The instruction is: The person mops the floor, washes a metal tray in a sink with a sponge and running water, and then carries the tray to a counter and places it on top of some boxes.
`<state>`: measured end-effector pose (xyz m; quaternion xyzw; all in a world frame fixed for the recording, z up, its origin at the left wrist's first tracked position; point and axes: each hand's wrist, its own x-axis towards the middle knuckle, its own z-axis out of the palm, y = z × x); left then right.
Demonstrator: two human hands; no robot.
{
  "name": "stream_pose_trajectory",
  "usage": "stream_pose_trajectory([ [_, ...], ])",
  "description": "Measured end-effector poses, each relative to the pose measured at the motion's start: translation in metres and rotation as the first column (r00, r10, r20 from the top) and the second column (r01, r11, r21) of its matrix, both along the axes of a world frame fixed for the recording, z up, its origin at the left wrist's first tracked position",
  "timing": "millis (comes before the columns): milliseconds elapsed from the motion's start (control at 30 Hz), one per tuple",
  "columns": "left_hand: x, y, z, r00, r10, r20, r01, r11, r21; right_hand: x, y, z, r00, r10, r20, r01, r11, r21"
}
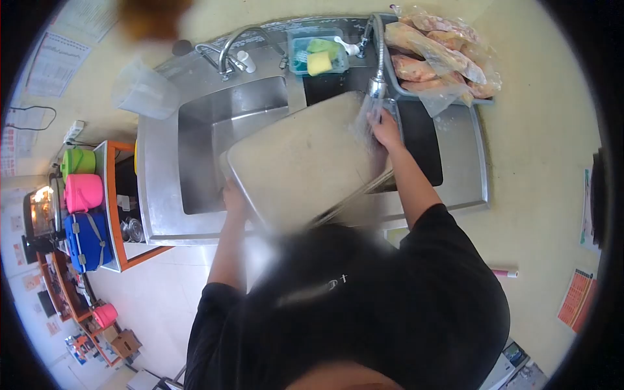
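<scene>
The left hand is mostly hidden behind the near corner of the one steel tray, so its grip cannot be told; the right hand clasps the far edge, blurred by water from the spray head. The tray stands tilted over the sink, which shows two basins

We've got one view, a head-worn fisheye looking forward and steeply down over our own black shirt at the steel sink. It's pretty close in: the tray fills the middle of the frame, and the wide lens bends in the shelf at left and the floor below it.
</scene>
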<state>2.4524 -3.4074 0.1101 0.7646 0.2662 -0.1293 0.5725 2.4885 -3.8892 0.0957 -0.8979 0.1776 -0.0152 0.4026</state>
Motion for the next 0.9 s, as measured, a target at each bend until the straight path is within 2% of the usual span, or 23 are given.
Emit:
stream_pose_trajectory([
  [33,0.004,0.001,-0.010,0.997,0.060,-0.037,-0.061,0.998,-0.017,-0.007,-0.009,-0.001,0.998,0.011,0.055,-0.024,0.973,0.229],
  [67,0.005,-0.007,0.001,0.999,0.041,0.000,-0.041,0.999,0.015,-0.011,-0.020,0.001,0.993,0.006,0.117,-0.058,0.894,0.443],
  [100,0.009,-0.021,0.023,0.999,0.023,0.043,-0.025,0.999,0.044,-0.012,-0.026,0.018,0.983,-0.011,0.185,-0.110,0.771,0.628],
  [133,0.012,-0.031,0.036,0.997,0.006,0.082,-0.012,0.997,0.077,-0.009,-0.026,0.031,0.980,-0.105,0.172,-0.079,0.588,0.805],
  [233,0.037,-0.036,0.026,0.993,-0.089,0.078,0.071,0.976,0.205,0.020,-0.006,0.079,0.977,-0.107,0.183,-0.083,0.602,0.794],
  [267,0.042,-0.044,0.035,0.984,-0.174,0.044,0.147,0.920,0.365,0.032,-0.004,0.082,0.977,-0.085,0.195,-0.103,0.615,0.782],
  [367,0.042,-0.084,0.093,0.977,-0.208,0.033,0.186,0.925,0.332,0.066,0.004,0.095,0.969,0.010,0.247,-0.192,0.655,0.731],
  [400,0.044,-0.095,0.092,0.975,-0.167,0.148,0.098,0.917,0.387,0.073,0.012,0.100,0.962,0.047,0.268,-0.230,0.668,0.707],
  [433,0.046,-0.103,0.093,0.974,-0.165,0.152,0.093,0.915,0.393,0.077,0.020,0.104,0.954,0.086,0.286,-0.266,0.679,0.684],
  [500,0.040,-0.134,0.126,0.975,-0.157,0.156,0.082,0.911,0.405,0.085,0.038,0.122,0.957,0.063,0.283,-0.263,0.600,0.756],
  [533,0.036,-0.151,0.145,0.971,-0.172,0.169,0.106,0.934,0.340,0.089,0.041,0.129,0.958,0.055,0.283,-0.264,0.560,0.785],
  [600,0.036,-0.171,0.152,0.969,-0.153,0.195,0.081,0.940,0.332,0.100,0.039,0.123,0.955,0.073,0.287,-0.241,0.754,0.610],
  [667,0.035,-0.180,0.157,0.953,-0.175,0.248,0.089,0.943,0.322,0.096,0.035,0.129,0.948,0.096,0.303,-0.224,0.878,0.424],
  [767,0.031,-0.190,0.168,0.957,-0.163,0.242,0.097,0.960,0.264,0.099,0.047,0.135,0.946,0.037,0.322,-0.193,0.863,0.467],
  [800,0.030,-0.195,0.172,0.953,-0.192,0.233,0.116,0.946,0.304,0.103,0.052,0.138,0.943,-0.019,0.331,-0.167,0.834,0.526],
  [867,0.023,-0.202,0.177,0.949,-0.245,0.199,0.154,0.910,0.385,0.101,0.061,0.152,0.949,-0.100,0.300,-0.077,0.845,0.529],
  [900,0.021,-0.206,0.173,0.958,-0.191,0.212,0.106,0.928,0.356,0.096,0.066,0.159,0.949,-0.145,0.280,-0.028,0.846,0.533],
])
